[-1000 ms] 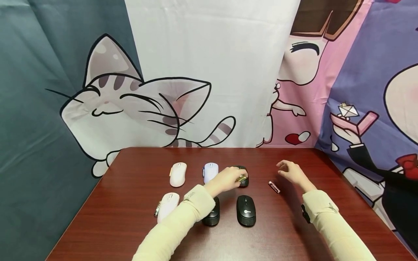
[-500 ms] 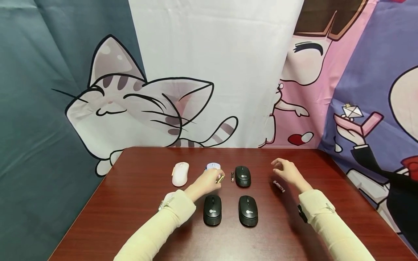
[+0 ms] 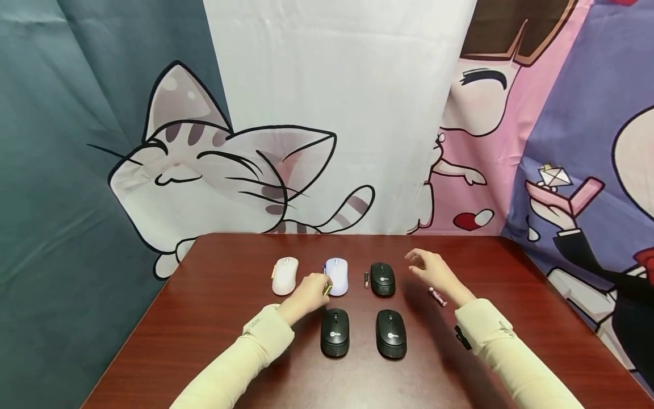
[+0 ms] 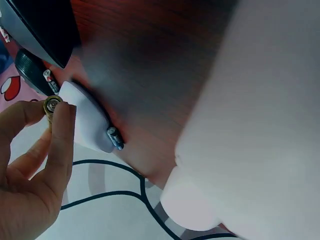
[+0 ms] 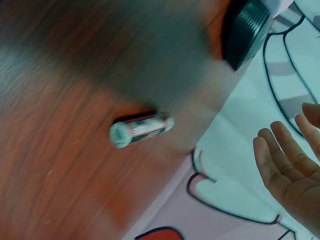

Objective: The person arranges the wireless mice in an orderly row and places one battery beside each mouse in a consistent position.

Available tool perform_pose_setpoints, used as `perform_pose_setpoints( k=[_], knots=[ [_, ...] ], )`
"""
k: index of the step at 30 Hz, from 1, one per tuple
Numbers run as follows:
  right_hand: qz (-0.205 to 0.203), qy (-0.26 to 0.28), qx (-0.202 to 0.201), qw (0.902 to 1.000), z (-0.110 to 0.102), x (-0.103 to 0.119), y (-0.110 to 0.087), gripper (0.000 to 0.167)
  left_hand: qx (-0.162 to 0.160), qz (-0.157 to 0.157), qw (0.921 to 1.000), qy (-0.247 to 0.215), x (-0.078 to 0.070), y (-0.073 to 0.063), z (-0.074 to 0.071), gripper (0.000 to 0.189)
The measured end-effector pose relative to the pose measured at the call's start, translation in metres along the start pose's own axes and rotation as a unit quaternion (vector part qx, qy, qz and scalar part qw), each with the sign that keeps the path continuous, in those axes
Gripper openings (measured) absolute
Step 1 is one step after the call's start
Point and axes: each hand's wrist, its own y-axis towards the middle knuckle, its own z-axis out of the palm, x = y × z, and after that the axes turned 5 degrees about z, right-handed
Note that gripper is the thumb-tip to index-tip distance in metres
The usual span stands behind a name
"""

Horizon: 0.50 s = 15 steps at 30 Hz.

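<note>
My left hand pinches a gold battery between thumb and fingertips, at the lower left side of the lavender mouse. A dark blue battery lies along that mouse's far side in the left wrist view. My right hand hovers with relaxed fingers, holding nothing, right of the rear black mouse. Beside that mouse's left edge lies a small battery. A reddish-and-white battery lies on the table below the right hand.
Two more black mice, one at left and one at right, stand in the front row. At the back left is a white mouse with a yellow battery by its side. A printed cloth hangs behind the table.
My left hand has carried the gold battery left, from over the rear black mouse to beside the lavender one. The right hand has drifted a little left.
</note>
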Motion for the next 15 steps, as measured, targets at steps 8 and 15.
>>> perform_pose_setpoints(
  k=[8,15],
  knots=[
    [-0.037,0.019,0.008,0.9991,0.011,0.033,0.006,0.020,-0.002,-0.031,0.9995,-0.007,0.003,-0.009,-0.007,0.020],
    [-0.050,0.009,0.043,0.9978,0.026,0.063,0.001,0.016,0.032,-0.070,0.9936,-0.083,0.001,-0.025,-0.007,0.025]
  ],
)
